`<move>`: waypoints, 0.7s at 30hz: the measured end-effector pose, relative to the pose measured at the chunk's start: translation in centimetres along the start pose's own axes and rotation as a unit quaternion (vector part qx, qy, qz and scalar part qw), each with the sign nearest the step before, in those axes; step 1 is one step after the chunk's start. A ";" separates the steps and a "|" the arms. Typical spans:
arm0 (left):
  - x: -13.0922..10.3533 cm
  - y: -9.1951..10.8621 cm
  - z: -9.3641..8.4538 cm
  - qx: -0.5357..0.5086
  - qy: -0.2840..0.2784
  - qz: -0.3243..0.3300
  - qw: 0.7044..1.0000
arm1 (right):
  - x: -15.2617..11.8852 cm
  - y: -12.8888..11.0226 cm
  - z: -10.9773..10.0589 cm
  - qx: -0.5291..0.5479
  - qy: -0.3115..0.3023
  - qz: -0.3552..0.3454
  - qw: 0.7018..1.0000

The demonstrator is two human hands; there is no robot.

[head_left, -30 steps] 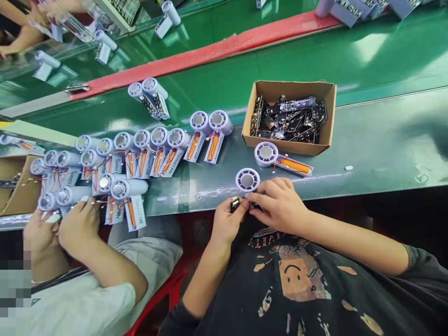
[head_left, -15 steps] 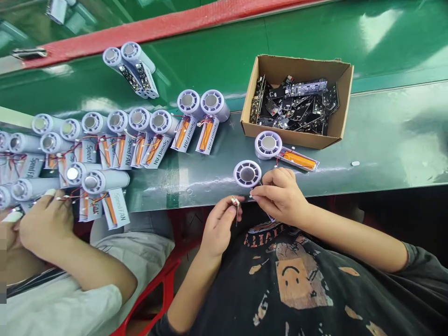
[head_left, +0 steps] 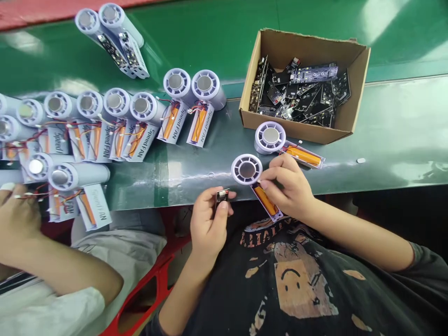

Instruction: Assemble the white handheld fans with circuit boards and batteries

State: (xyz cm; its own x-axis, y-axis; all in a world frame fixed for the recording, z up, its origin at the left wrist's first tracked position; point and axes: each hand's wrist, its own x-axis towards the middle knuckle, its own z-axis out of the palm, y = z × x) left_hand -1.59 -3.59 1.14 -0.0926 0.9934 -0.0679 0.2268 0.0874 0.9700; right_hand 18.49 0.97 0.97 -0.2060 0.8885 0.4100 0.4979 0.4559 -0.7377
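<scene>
Item: my left hand (head_left: 209, 226), now farther left of my right hand (head_left: 292, 189). Item: its circuit board (head_left: 221, 198), turned from edge-on to face showing. Item: nearer fan (head_left: 247, 169)'s orange battery (head_left: 265, 200), formerly mostly hidden, now exposed.

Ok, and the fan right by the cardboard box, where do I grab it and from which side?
Probably by its round head, from above and the left, fingers around the rim. It faces up with its left side free, while the cardboard box sits close behind and the right hand crowds the open handle.
</scene>
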 end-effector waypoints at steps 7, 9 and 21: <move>0.1 -0.6 -0.1 -0.019 -0.003 0.019 1.000 | 0.1 0.4 -0.6 0.086 -0.008 0.068 0.994; 0.0 -0.8 -0.2 -0.011 -0.002 0.022 1.000 | 0.1 0.4 -0.6 0.094 -0.017 0.069 0.993; -0.5 -0.5 1.1 -0.096 -0.047 0.031 0.994 | 0.1 -2.0 -0.5 -0.088 -0.079 -0.054 0.992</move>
State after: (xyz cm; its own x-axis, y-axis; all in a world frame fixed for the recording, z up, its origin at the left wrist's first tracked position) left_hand -0.60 -4.09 0.49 0.0089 0.9998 -0.0193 0.0395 0.0189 0.9990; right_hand 17.92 0.13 2.71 -0.3881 0.8385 0.3825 0.6018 0.5448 -0.5840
